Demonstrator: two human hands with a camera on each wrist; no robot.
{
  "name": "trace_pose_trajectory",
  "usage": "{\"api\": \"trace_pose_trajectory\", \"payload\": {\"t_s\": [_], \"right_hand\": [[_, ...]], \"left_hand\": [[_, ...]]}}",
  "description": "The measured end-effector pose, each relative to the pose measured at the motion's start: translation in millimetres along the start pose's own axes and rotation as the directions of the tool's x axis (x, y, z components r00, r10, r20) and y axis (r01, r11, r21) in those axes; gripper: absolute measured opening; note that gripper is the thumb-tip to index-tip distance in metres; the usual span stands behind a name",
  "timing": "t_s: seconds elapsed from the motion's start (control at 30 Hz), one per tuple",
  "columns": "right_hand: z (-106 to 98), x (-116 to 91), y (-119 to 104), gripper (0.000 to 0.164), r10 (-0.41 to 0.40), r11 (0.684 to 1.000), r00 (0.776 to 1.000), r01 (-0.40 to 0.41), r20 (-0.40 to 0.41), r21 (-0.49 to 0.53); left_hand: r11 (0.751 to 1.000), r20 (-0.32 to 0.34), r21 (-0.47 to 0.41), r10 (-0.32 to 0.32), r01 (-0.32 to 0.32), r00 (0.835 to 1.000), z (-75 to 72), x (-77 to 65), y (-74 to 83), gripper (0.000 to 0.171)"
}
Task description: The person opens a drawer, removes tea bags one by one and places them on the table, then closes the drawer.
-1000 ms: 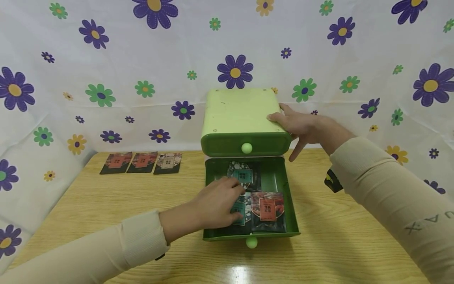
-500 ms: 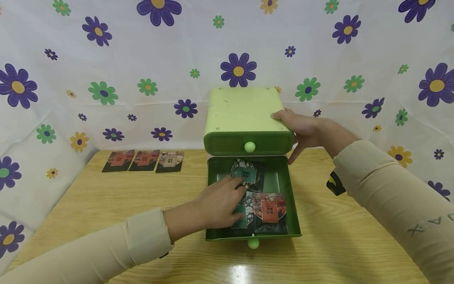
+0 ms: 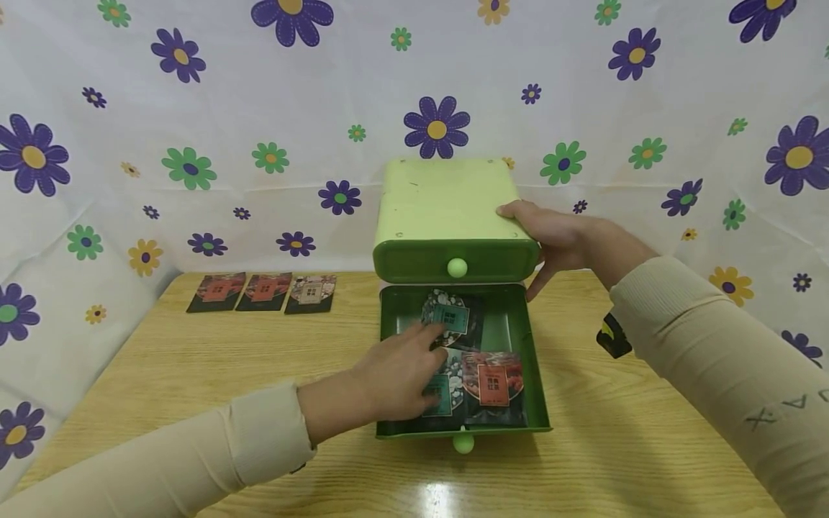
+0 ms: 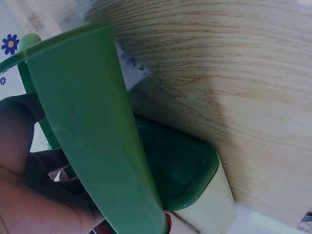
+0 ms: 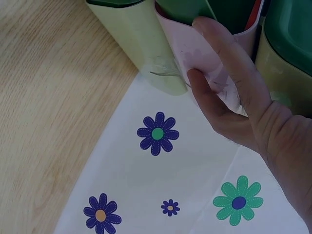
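Observation:
A small drawer cabinet (image 3: 447, 198) has a pale yellow-green top and a dark green drawer (image 3: 535, 374) pulled out below the upper one. Inside the drawer lie a red-labelled sachet (image 3: 494, 388) at front right, a teal-labelled sachet (image 3: 453, 316) at the back and another teal-labelled sachet (image 3: 442, 394) at front left. My left hand (image 3: 404, 370) reaches over the drawer's left wall, fingers loosely bent above the teal sachets; contact cannot be made out. On the cabinet's right side my right hand (image 3: 557, 230) rests, thumb on the top edge. Its fingers extend against the pink middle tier (image 5: 187, 48).
Three flat sachets lie in a row at the table's back left: two red-labelled, one with a beige label (image 3: 311, 293). A flower-print cloth (image 3: 291, 93) hangs behind the wooden table (image 3: 259, 360). A closed lower drawer (image 4: 178, 161) sits under the pulled-out one.
The left hand's fingers have shifted slightly over the teal sachets. The right hand keeps its place on the cabinet. The whole view has moved a little.

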State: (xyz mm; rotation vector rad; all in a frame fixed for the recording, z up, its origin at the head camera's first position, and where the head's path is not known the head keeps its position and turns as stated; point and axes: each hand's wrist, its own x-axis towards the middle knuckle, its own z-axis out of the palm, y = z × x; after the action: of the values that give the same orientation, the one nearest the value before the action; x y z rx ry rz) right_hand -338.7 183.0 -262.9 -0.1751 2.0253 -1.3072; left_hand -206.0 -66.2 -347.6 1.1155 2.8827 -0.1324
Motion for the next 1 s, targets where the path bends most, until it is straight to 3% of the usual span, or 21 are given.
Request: {"api": "trace_pose_trajectory", "payload": {"t_s": [0.2,0.43,0.63,0.73,0.83,1.0], "right_hand": [[-1,-1,1,0.071,0.003,1.0,1.0,-0.003,-0.001,-0.003],[0,0,0,0.071,0.003,1.0,1.0,-0.003,0.0,-0.009],[0,-1,0,0.072,0.003,1.0,1.0,-0.003,0.002,-0.019],[0,-1,-1,0.071,0.002,1.0,1.0,-0.002,0.002,-0.021],[0,-1,-1,0.071,0.004,1.0,1.0,-0.004,0.002,-0.021],[-1,-1,0,0.072,0.009,1.0,1.0,-0.009,0.006,-0.016]], "left_hand": [[0.999,-0.022,0.047,0.025,-0.023,0.999,2.0,0.7,2.2,0.067],[0.998,-0.1,0.064,0.008,-0.002,0.995,5.0,2.8,3.3,0.083],[0.999,-0.072,-0.031,-0.015,0.013,0.997,-0.2,3.2,2.6,0.078],[0.993,-0.032,-0.114,-0.019,0.015,0.999,-3.7,5.1,0.6,0.064],[0.966,-0.005,-0.258,-0.013,0.011,1.0,-6.5,6.9,-1.6,0.044],[0.868,-0.021,-0.496,0.001,-0.011,1.0,-11.7,7.6,-5.7,0.025]]}}
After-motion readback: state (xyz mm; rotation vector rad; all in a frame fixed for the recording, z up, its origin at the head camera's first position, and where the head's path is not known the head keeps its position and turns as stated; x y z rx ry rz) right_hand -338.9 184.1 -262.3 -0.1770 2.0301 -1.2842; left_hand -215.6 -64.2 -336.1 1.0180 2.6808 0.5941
